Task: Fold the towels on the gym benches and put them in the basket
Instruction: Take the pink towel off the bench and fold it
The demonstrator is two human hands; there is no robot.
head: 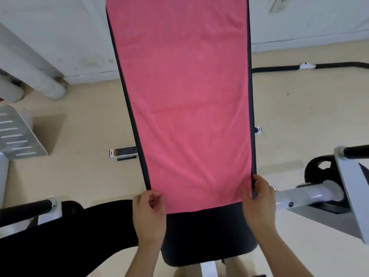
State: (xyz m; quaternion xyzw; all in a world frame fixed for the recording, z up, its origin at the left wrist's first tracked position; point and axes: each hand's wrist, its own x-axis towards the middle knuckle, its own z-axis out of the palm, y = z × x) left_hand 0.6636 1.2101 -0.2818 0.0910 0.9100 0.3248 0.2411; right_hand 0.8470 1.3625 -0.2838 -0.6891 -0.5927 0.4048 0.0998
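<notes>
A long pink towel [185, 96] lies flat along a dark padded gym bench [207, 234], running from near me up past the top of the view. My left hand [148, 214] pinches the towel's near left corner with curled fingers. My right hand [257, 202] grips the near right corner at the bench's edge. The bare end of the bench pad shows between my forearms. No basket is in view.
Beige floor lies on both sides of the bench. White machine frames with black handles stand at the right [339, 176] and lower left [26, 208]. A slotted metal plate [18, 132] sits at the left, and white pipes [40, 76] run along the wall.
</notes>
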